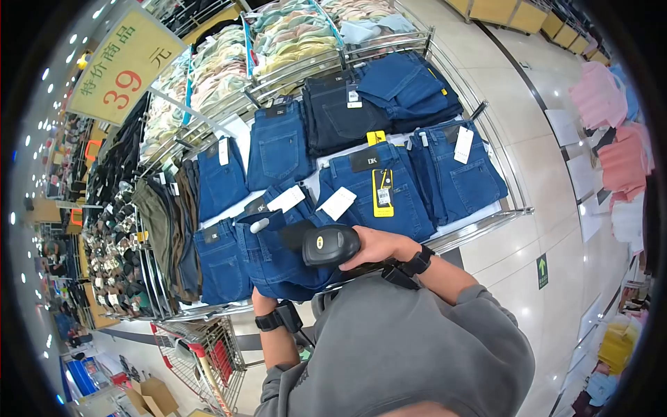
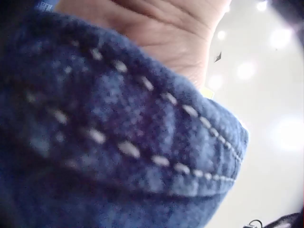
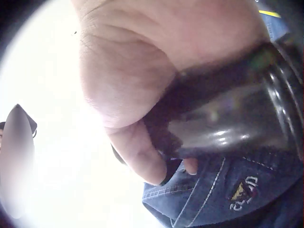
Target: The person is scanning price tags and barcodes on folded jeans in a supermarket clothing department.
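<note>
In the head view, my right hand [image 1: 382, 247] grips a black handheld barcode scanner [image 1: 332, 243], whose broad rounded head overlaps the jeans display. The right wrist view shows the thumb wrapped around the glossy scanner handle [image 3: 218, 118]; embroidered denim [image 3: 218, 194] lies behind it. Below the scanner's left side is a pair of blue jeans [image 1: 267, 257] at the display's front edge. My left hand [image 2: 161, 28] is against these jeans from below, its fingers hidden by the cloth. White-stitched denim [image 2: 142, 123] fills much of the left wrist view.
Folded jeans [image 1: 379, 187] with tags cover the table, bounded by a metal rail [image 1: 479, 228]. A yellow price sign [image 1: 125, 64] stands at upper left. Behind are bins of pastel clothes [image 1: 285, 55]. A shopping cart [image 1: 208, 361] stands below left.
</note>
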Available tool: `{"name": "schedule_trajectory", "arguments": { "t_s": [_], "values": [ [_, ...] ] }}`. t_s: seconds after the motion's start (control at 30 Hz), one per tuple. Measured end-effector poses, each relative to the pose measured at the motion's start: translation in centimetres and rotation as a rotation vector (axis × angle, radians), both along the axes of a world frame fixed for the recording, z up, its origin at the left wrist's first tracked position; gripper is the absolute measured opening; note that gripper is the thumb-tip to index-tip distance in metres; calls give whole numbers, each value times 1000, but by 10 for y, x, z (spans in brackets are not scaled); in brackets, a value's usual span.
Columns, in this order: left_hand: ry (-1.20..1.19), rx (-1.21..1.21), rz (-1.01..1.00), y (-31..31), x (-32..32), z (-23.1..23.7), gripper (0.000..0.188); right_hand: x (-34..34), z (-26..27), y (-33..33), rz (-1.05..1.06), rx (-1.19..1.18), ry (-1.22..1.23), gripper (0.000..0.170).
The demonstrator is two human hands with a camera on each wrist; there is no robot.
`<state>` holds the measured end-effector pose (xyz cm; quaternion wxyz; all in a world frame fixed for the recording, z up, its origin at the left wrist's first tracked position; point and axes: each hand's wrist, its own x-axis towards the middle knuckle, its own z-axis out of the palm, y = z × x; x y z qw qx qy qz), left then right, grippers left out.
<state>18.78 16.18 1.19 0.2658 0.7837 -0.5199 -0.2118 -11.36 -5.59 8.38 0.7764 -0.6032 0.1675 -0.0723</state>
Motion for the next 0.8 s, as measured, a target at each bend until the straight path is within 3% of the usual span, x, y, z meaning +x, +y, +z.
{"name": "schedule_trajectory", "arguments": {
  "t_s": [0.1, 0.23, 0.3, 0.43, 0.57, 0.67, 0.7, 0.8],
  "values": [
    [198, -91, -21, -13, -15, 10, 33, -2, -10, 8, -268, 69, -17, 61],
    [717, -100, -8, -27, -29, 13, 28, -9, -6, 3, -296, -17, -39, 69],
    [959, -96, 16, -30, -36, 13, 30, -17, 3, 4, -315, 18, -24, 70],
    [1304, -176, -36, -70, -71, 60, 43, -36, -3, 6, -372, 228, -34, 76],
    [1322, -282, -191, -110, -93, 103, 57, -43, -19, 4, -353, 263, -110, 77],
    [1071, -301, -324, -111, -78, 88, 71, -44, -9, -3, -289, 198, 20, 73],
    [989, -296, -304, -109, -76, 89, 73, -41, -4, -2, -321, 229, 39, 72],
    [1098, -307, -189, -110, -74, 93, 64, -36, -1, -7, -286, -2, 85, 73]
  ]
}}
